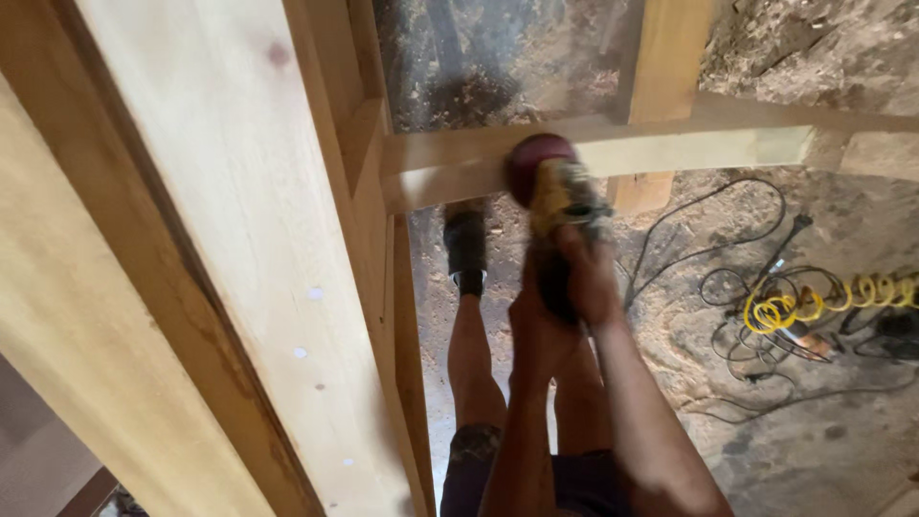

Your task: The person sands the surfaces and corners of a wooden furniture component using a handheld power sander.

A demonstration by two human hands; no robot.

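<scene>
A yellow and black angle grinder with a dark red sanding disc is pressed against a pale horizontal wooden rail. My right hand grips the grinder's body from the right. My left hand holds the rear of the tool just below it. The tool and both hands are blurred by motion. A wide upright wooden post fills the left side of the head view, joined to the rail.
My legs and a black shoe stand on a dusty dirt floor. Black cables and a coiled yellow hose lie on the floor at the right. Another upright beam rises behind the rail.
</scene>
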